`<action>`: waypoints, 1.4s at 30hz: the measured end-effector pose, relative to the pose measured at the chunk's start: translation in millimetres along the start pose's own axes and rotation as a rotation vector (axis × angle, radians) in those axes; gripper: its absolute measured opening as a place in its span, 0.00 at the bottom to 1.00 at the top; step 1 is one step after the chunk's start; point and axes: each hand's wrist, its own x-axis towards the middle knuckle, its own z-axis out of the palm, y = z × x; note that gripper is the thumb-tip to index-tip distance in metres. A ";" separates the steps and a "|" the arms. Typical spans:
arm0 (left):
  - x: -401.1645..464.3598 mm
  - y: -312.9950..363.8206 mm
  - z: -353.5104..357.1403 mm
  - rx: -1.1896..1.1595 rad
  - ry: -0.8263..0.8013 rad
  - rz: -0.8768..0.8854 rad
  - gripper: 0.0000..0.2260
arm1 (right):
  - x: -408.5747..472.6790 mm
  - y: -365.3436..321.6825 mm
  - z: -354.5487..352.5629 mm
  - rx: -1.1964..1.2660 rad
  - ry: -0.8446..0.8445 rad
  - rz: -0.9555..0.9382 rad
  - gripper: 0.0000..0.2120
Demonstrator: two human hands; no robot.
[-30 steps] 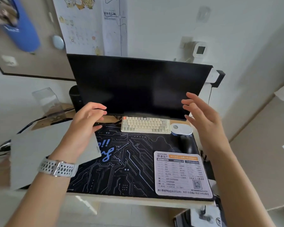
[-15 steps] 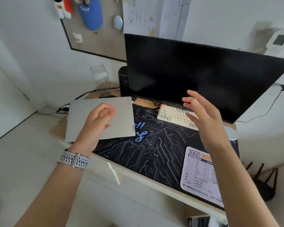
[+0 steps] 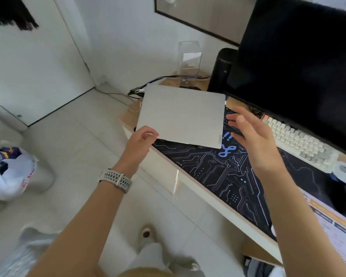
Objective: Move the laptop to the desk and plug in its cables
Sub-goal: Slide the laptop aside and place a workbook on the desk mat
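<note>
Big pale tiled floor point(image 3: 72, 148) on the left, white door point(image 3: 34, 62) far left. Wooden desk point(image 3: 212, 193) running from the middle to the near right, covered by a black mat point(image 3: 224, 176) with thin circuit lines and blue marks like "!!". Big dark monitor point(image 3: 300, 62) far right, switched off. Silver laptop point(image 3: 181, 114) lying shut and flat on the far left end of the desk, half on the mat; tiny logo near its right corner, too small to read. Black cables point(image 3: 148, 84) just beyond its far edge, not plugged in. Cream keyboard point(image 3: 300, 143) under the monitor. Card with orange bars and small print point(image 3: 336, 232) at the near right, too blurry to read. White bag point(image 3: 10, 172) on the floor, near left.

Left hand point(image 3: 141, 140) with a watch band, fingers curled, touching the laptop's near left corner. Right hand point(image 3: 250, 134) open, fingers spread, floating just right of the laptop, touching nothing.

Half a second ago: same laptop spot, view turned further left now, floor and door showing more.
</note>
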 end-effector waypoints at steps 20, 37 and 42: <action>134.2 -160.3 -13.9 0.903 -0.472 -0.061 0.27 | 62.3 154.7 208.9 -0.114 -0.323 0.420 0.17; 155.4 -175.5 -15.1 1.269 -0.510 0.135 0.25 | 66.8 186.0 253.1 -0.451 -0.629 0.523 0.25; 143.8 -179.1 -19.6 1.269 -0.479 0.145 0.24 | 62.5 187.0 252.0 -0.610 -0.650 0.433 0.26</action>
